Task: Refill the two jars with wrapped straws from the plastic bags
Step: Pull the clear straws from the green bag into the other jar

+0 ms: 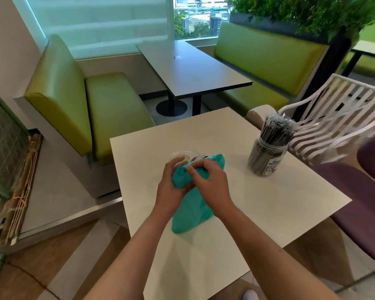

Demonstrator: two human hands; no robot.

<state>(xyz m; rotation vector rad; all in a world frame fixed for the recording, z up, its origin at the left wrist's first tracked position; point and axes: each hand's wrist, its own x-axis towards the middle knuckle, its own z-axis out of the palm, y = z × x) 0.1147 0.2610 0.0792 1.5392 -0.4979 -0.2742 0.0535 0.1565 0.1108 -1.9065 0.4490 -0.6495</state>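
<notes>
Both my hands hold the gathered top of a soft teal plastic bag (pixel 189 204) at frame centre: left hand (pixel 171 187) clasping beneath, right hand (pixel 210 182) pinching above. It looks light, limp and slippery, so the bunched neck seems the best hold. Behind it stands a clear empty jar (pixel 180 156); at right on the white bench (pixel 268 202), a straw-filled clear jar (pixel 266 154).

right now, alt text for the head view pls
Both hands, left hand and right hand, grip a teal plastic bag on a white table. A clear jar sits behind it; a jar full of wrapped straws stands far right.
</notes>
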